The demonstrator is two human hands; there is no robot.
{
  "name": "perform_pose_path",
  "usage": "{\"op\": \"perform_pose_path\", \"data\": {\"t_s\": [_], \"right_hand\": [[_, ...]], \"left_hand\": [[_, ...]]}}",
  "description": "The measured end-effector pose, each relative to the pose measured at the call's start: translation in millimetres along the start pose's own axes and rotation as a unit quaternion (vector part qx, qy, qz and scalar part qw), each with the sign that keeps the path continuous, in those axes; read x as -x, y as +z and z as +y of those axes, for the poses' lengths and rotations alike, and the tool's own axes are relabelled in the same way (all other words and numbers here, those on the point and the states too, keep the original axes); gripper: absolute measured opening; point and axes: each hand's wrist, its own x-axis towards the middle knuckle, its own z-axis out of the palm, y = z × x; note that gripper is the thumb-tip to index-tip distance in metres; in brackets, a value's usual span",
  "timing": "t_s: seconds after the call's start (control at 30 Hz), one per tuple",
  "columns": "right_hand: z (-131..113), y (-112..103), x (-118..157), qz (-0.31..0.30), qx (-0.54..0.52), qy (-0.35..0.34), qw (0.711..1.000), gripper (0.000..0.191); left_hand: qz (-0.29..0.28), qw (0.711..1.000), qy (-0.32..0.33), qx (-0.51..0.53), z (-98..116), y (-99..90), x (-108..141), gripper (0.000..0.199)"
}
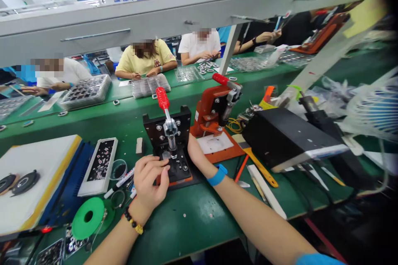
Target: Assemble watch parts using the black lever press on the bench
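A black hand press (166, 132) with a red-gripped lever (162, 98) stands upright before me, its plunger above a black base plate (180, 169). My left hand (151, 180) is at the left side of that plate, fingers stretched toward the plunger and thumb a little apart. Close to its fingertips is a small translucent piece (166, 155); whether they touch it is unclear. My right hand (196, 153) is against the press's right side, its fingers hidden behind it. To the right stands an orange hand press (208, 107) with a white pad (216, 143).
At left are a white tray of small parts (101, 159), a green spool (88, 217) and markers (120, 184). On the right lie a yellow-handled brush (259, 165) and a black box (289, 136), near a fan (376, 103). Several people work across the bench.
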Motion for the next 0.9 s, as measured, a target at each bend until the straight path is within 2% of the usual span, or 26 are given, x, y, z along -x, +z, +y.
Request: {"op": "perform_pose_path", "data": {"t_s": [0.2,0.57,0.73,0.9], "right_hand": [[-1,0,1,0.004,0.0,-0.008,1.0,0.055],[-4,0,2,0.008,0.002,-0.01,1.0,0.054],[-2,0,2,0.006,-0.002,-0.014,1.0,0.051],[-3,0,2,0.004,-0.003,-0.002,1.0,0.054]], "left_hand": [[0.025,0.999,-0.001,-0.025,3,0.6,1,0.015],[0.004,1.0,-0.013,0.018,-1,0.8,5,0.022],[-0.013,0.999,-0.027,0.042,-3,1.7,3,0.02],[-0.037,0.995,-0.073,0.058,-8,-3.1,-6,0.009]]}}
